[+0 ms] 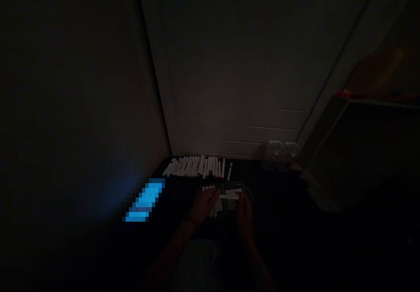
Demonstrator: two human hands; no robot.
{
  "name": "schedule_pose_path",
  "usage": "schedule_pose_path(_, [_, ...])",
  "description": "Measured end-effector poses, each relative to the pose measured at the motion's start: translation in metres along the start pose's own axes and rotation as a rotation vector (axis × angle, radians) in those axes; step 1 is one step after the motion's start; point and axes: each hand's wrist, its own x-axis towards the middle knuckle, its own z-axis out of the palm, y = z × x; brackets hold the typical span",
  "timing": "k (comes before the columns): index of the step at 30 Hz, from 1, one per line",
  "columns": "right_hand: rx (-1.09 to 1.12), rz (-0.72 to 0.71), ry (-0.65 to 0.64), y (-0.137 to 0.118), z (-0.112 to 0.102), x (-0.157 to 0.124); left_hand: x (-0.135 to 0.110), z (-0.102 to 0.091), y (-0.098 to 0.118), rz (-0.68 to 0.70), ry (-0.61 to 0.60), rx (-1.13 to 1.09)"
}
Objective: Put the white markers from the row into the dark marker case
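Observation:
The light is very dim. A white marker pen (229,197) lies level between my two hands over a small open case. My left hand (204,202) is closed with its fingertips at the pen's left end, and my right hand (243,211) pinches the right end. Below them, the dark-rimmed case (241,183) spreads in two halves. Several white markers (206,189) sit side by side in its left half, partly hidden by my left hand. Something flat and white, too dark to name, shows in the right half.
Behind the case, a row of white markers (192,166) lies along the wall, with one loose marker (230,171) at its right end. Two clear containers (274,154) stand at the back right. A pixelated glowing blue rectangle (144,202) is on the left. A wall (236,64) rises behind.

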Motion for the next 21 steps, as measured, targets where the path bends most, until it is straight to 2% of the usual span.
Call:
schedule_pose_path(3, [-0.044, -0.042, 0.009, -0.001, 0.0, 0.001, -0.012, -0.002, -0.004, 0.007, 0.105, 0.084])
schedule_pose_path(7, [-0.096, -0.01, 0.23, 0.001, -0.004, 0.004, -0.031, 0.006, -0.006, 0.081, 0.226, 0.376])
schedule_pose_path(9, [-0.113, -0.021, 0.265, -0.001, -0.005, 0.005, -0.039, 0.014, -0.01, 0.144, 0.2, 0.484])
schedule_pose_path(13, [-0.156, -0.061, 0.212, -0.007, -0.004, 0.003, -0.048, 0.022, -0.029, 0.22, 0.083, 0.616])
schedule_pose_path(17, [-0.169, -0.088, 0.203, -0.009, -0.001, 0.001, -0.051, 0.012, -0.05, 0.277, 0.029, 0.64])
schedule_pose_path(21, [-0.159, -0.156, 0.106, -0.007, 0.002, 0.001, -0.044, -0.002, -0.055, 0.348, 0.034, 0.616])
